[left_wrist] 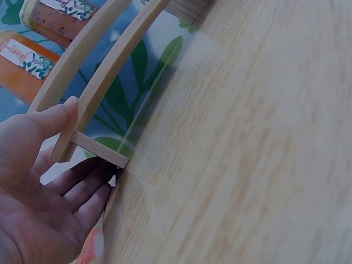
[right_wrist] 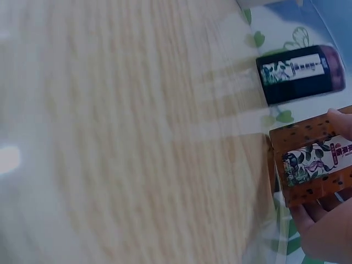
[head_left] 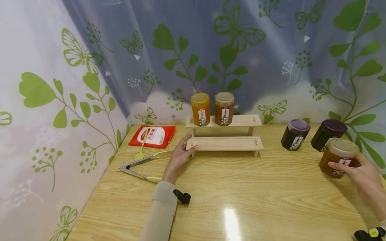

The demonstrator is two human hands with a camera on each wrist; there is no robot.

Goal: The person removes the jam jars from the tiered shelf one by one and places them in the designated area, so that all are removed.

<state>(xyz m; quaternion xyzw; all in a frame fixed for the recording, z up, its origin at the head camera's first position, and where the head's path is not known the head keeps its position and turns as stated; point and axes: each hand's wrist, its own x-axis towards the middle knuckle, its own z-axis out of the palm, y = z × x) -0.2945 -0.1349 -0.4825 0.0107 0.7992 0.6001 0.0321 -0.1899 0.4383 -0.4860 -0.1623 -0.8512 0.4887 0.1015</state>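
Note:
My left hand (head_left: pixel 180 154) holds the left end of a two-step wooden rack (head_left: pixel 224 143). Its thumb lies on the lower board, and the other fingers (left_wrist: pixel 88 187) reach around the board's end by the leg. On the upper step stand an orange jam jar (head_left: pixel 200 109) and an amber jam jar (head_left: pixel 224 109). At the right, my right hand (head_left: pixel 366 174) grips another amber jam jar (head_left: pixel 334 160) by its side. Dark seeds show through its glass in the right wrist view. Behind it are a purple-lidded dark jar (head_left: pixel 295 134) and a second dark jar (head_left: pixel 327 134).
A red and white packet (head_left: pixel 152 136) lies at the back left of the wooden table (head_left: pixel 241 190). A yellow spoon-like utensil (head_left: pixel 144 144) lies partly over it. Spread tongs (head_left: pixel 137 164) with pale yellow tips lie near my left forearm. A patterned curtain (head_left: pixel 193 60) hangs behind.

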